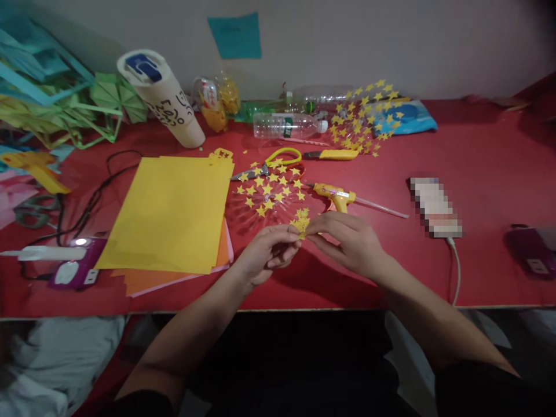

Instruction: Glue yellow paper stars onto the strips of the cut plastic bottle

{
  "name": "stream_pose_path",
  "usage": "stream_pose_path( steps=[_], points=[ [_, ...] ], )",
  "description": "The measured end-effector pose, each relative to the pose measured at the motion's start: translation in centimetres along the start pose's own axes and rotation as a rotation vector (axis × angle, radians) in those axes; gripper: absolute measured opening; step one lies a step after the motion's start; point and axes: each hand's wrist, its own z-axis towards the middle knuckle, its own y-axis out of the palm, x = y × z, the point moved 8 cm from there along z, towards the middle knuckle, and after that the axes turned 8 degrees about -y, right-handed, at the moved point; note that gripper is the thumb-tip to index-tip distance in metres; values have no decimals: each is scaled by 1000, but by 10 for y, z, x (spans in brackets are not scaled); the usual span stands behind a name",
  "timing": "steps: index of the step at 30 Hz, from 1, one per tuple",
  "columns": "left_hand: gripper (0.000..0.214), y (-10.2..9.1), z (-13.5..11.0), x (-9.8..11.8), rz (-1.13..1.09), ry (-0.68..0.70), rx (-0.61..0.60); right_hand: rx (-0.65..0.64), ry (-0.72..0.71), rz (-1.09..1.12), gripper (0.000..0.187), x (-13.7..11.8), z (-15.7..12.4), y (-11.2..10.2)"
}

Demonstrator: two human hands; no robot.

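Observation:
Over the red table point(478, 150) my left hand point(267, 252) and my right hand point(347, 240) meet, fingertips pinched together on a small yellow paper star point(301, 233). Just beyond the fingers lies a little heap of yellow stars point(300, 220), and past it a clear plastic piece covered with several yellow stars point(269, 191). A yellow glue gun point(336, 196) lies right behind my right hand. Yellow-handled scissors point(278, 162) rest further back.
A stack of yellow and orange paper sheets point(171, 211) lies to the left. Further back are a yellow utility knife point(332, 154), clear plastic bottles point(286, 124), a star-covered bottle piece point(362, 119), a beige tube point(167, 101) and green paper shapes point(65, 104). A power strip point(76, 269) sits at the left edge.

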Motion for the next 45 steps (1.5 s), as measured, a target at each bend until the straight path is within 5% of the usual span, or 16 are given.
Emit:
stream_pose_path(
  steps=[4, 7, 10, 15, 29, 45],
  points=[
    [16, -4, -4, 7, 213, 90, 84, 7, 14, 25, 6, 4, 3, -4],
    [13, -11, -26, 44, 705, 529, 459, -6, 85, -27, 8, 14, 9, -8],
    [5, 8, -55, 66, 1266, 1010, 871, -44, 97, -104, 10, 24, 17, -9],
    [15, 18, -51, 65, 1539, 1219, 1161, -134, -38, -185, 17, 30, 30, 3],
    [13, 9, -37, 64, 1467, 1303, 1118, -61, -290, -333, 17, 32, 25, 15],
    [25, 2, -31, 63, 1425, 1200, 1034, -96, -214, -273, 9, 40, 27, 22]
  ],
)
